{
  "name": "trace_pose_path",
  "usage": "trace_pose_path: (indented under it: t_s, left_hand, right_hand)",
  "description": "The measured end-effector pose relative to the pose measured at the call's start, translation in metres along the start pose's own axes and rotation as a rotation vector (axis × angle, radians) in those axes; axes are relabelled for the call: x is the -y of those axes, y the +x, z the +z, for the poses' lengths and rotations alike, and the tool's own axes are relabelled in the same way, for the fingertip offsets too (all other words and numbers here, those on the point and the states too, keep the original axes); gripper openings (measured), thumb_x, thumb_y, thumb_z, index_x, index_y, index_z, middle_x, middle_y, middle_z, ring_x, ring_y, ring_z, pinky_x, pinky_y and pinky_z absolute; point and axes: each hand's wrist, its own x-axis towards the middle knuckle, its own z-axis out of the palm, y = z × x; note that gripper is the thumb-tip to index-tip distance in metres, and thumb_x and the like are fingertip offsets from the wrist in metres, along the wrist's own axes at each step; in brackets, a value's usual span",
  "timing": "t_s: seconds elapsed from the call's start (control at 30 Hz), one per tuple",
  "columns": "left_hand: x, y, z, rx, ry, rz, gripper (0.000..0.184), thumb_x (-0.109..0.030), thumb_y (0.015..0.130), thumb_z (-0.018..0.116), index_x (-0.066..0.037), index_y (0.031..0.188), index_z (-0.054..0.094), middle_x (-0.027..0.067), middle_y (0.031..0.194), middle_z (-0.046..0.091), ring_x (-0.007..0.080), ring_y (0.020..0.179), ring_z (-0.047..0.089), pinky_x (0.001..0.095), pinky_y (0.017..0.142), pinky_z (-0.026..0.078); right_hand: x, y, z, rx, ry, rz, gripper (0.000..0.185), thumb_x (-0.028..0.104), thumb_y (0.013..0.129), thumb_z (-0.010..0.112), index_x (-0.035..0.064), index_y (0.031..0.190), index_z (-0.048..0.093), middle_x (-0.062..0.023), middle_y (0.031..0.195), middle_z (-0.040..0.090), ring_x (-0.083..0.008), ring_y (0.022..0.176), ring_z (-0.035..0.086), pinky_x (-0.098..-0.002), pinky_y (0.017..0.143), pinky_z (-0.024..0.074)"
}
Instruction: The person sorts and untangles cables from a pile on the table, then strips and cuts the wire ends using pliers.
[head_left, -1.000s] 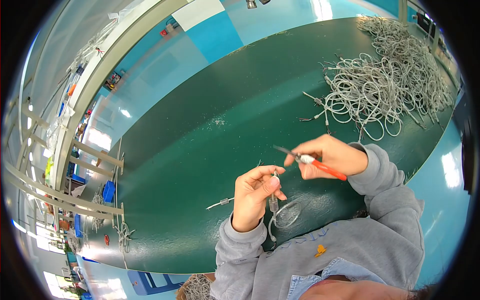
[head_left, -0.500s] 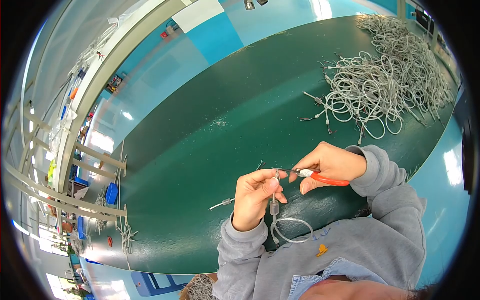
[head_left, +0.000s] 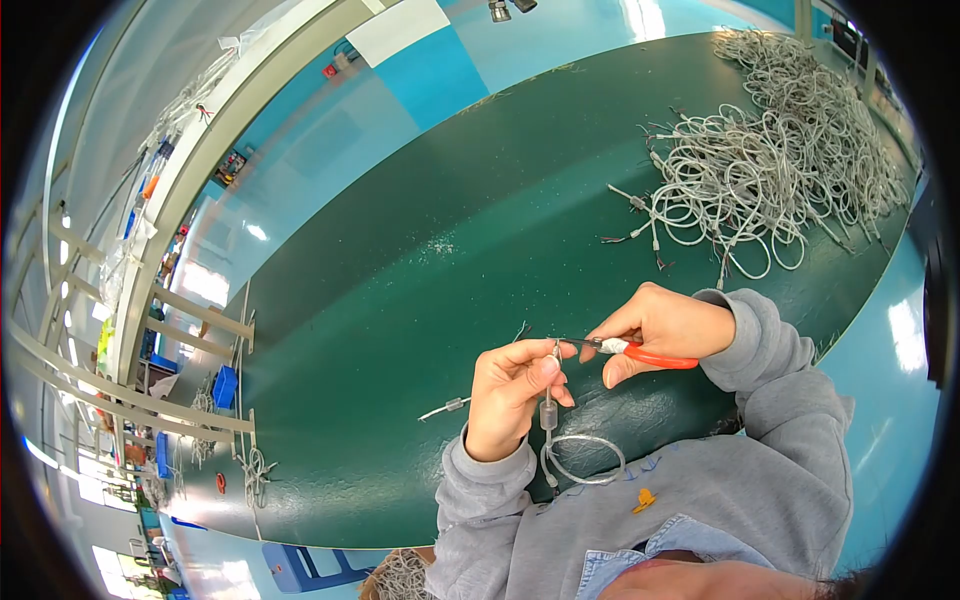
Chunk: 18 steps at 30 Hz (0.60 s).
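My left hand (head_left: 513, 393) pinches a grey cable (head_left: 590, 440) near its stripped end, thumb against forefinger. Below the fingers hang the cable's ferrite bead (head_left: 549, 414) and a loop that dangles in front of the sweater. In my right hand (head_left: 662, 330) are pliers (head_left: 655, 357) with red-orange handles, fingers wrapped round the grips. Their dark jaws point left and meet the cable end at my left fingertips; whether they bite on a wire is too small to tell. Another cable end (head_left: 445, 408) with a bead lies on the table left of my left hand.
A large tangled heap of grey cables (head_left: 770, 160) covers the far right of the green table (head_left: 380, 330). White scraps (head_left: 438, 245) are scattered near its middle. At the left stand a metal frame (head_left: 180, 400) and blue bins (head_left: 224, 386). A blue stool (head_left: 300, 567) is below the table edge.
Almost nothing differs. Both hands keep their places, with the pliers still at the cable end.
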Motion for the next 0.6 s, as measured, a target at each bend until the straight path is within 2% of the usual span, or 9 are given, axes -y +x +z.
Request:
trace_pose_path:
  t_s: [0.27,0.5,0.6]
  left_hand:
    - [-0.0024,-0.0005,0.0020,-0.003,0.024,0.002,0.020,-0.008,0.084,0.058,0.009,0.095,0.060,0.0092,0.065,0.057,0.0150,0.056,0.054,0.0304,0.053,0.051]
    - [-0.0010,0.0002,0.0014,-0.001,0.035,0.027,0.020,-0.009,0.083,0.060,0.009,0.094,0.060,0.0090,0.065,0.057,0.0152,0.055,0.054,0.0302,0.053,0.051]
    - [0.0010,0.0020,-0.0034,0.067,-0.045,0.033,0.017,-0.003,0.081,0.062,0.006,0.096,0.062,0.0121,0.083,0.063,0.0131,0.061,0.058,0.0273,0.056,0.053]
  right_hand:
    - [0.0002,0.0009,-0.0015,-0.005,-0.039,-0.026,0.040,0.036,0.074,0.072,-0.0006,0.089,0.064,-0.0066,0.055,0.048,-0.0105,0.050,0.039,-0.0265,0.046,0.0342]
    - [0.0054,0.0012,-0.0031,0.029,-0.043,0.043,0.037,0.035,0.074,0.072,0.0006,0.087,0.065,-0.0056,0.056,0.050,-0.0094,0.050,0.042,-0.0262,0.047,0.0352]
    - [0.0009,0.0009,-0.0009,0.015,-0.036,0.007,0.036,0.034,0.075,0.072,0.0004,0.084,0.064,-0.0042,0.054,0.050,-0.0089,0.050,0.044,-0.0259,0.047,0.0357]
